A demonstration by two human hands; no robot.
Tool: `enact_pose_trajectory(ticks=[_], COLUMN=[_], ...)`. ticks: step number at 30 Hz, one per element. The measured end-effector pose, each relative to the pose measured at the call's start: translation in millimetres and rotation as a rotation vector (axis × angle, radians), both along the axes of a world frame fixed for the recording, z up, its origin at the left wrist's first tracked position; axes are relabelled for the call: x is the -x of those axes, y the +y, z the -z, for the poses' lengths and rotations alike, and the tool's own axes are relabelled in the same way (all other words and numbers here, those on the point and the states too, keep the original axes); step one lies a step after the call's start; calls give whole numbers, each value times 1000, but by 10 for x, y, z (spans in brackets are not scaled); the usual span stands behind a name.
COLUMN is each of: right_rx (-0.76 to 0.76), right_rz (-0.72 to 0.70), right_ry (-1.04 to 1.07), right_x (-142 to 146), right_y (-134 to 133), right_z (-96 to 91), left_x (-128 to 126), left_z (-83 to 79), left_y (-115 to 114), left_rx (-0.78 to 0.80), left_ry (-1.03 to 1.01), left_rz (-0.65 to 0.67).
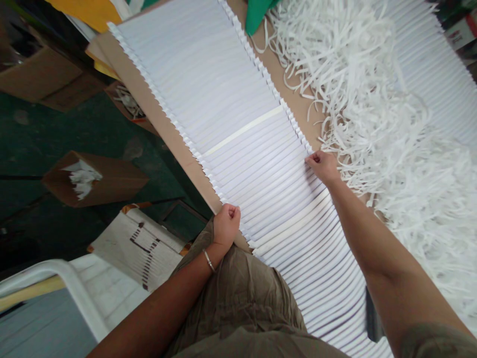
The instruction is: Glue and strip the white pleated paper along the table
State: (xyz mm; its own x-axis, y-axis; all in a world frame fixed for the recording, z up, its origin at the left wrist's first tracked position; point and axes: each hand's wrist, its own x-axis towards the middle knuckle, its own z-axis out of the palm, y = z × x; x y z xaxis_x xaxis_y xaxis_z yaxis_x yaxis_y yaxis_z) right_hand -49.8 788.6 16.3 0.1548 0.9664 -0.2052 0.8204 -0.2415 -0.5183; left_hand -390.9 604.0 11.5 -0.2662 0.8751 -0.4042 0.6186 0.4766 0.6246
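Overlapping white strips (186, 64) lie side by side in a long band, their ends making jagged edges on both sides. My left hand (226, 224) is closed at the band's left edge, pinching the end of a white strip. At the opposite edge, my right hand (323, 165) pinches a strip end between thumb and fingers; the exact grip is partly hidden. A cream-coloured strip (246, 130) crosses the band above both hands, and another pale strip (294, 221) crosses lower down. Below that, the strips look curved and more loosely spaced, running past my right forearm.
Brown board (171, 134) supports the band. Loose white strips (346, 84) are heaped on the right, with another band (439, 74) beyond. On the left are cardboard boxes (93, 179), a marked white carton (137, 248) and a white chair (74, 283). Green material (257, 15) lies at the top.
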Motion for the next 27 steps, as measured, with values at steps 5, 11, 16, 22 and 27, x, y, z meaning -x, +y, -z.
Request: enact_pose_trajectory(ticks=[5,11,16,22,27], right_rx=[-21,-218,-165,-281,136], right_rz=[-29,221,168,39,-135], right_ry=[-119,-315,-368,-310,-377], right_x=[57,-223,-481,-773,-844], right_y=[-42,83,220,-453,-1555], right_z=[-44,-252,-300,-542,-979], left_x=[16,102,120,10,-401], left_z=[7,-97,-236,-343,-592], left_y=[23,-18,-70,-17,100], left_rx=[-9,2,-50,-61,-65], left_ry=[31,-19,-110,-255,-428], left_rz=[28,37,86,168,416])
